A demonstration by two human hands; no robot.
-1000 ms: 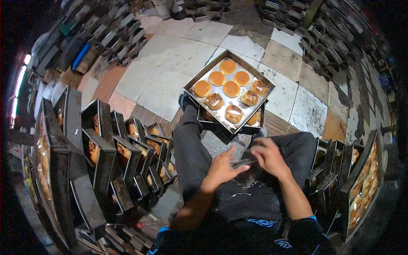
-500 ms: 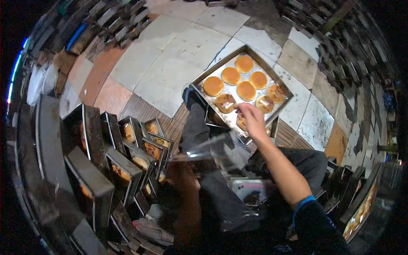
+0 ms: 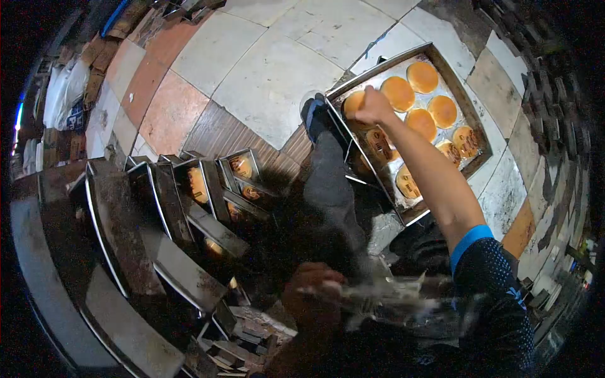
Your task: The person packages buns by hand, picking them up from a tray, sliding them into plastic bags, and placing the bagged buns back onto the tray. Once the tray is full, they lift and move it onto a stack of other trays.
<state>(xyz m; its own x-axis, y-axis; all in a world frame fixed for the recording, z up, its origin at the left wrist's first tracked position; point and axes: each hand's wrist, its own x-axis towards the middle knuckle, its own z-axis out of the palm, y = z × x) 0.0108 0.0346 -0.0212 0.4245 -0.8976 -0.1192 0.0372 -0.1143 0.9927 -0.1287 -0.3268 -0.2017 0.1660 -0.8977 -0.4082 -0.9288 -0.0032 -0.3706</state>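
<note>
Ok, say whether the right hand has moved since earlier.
Yes, forward: the right hand, at first short of the metal tray, is now at its leftmost bun.

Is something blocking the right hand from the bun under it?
Nothing visible is in the way: the right hand is over the bun at one tray corner, partly covering it. The tray wall stands between that bun and the left hand.

The right hand (image 3: 374,108) reaches over a square metal tray (image 3: 403,217) of round buns (image 3: 421,125), its fingers at the bun nearest the tray's left corner. Some buns are plain golden, others dark-marked. The left hand (image 3: 315,286), low and dim, holds blurred clear plastic (image 3: 403,296). Filled tins (image 3: 189,277) stand stacked at left.
</note>
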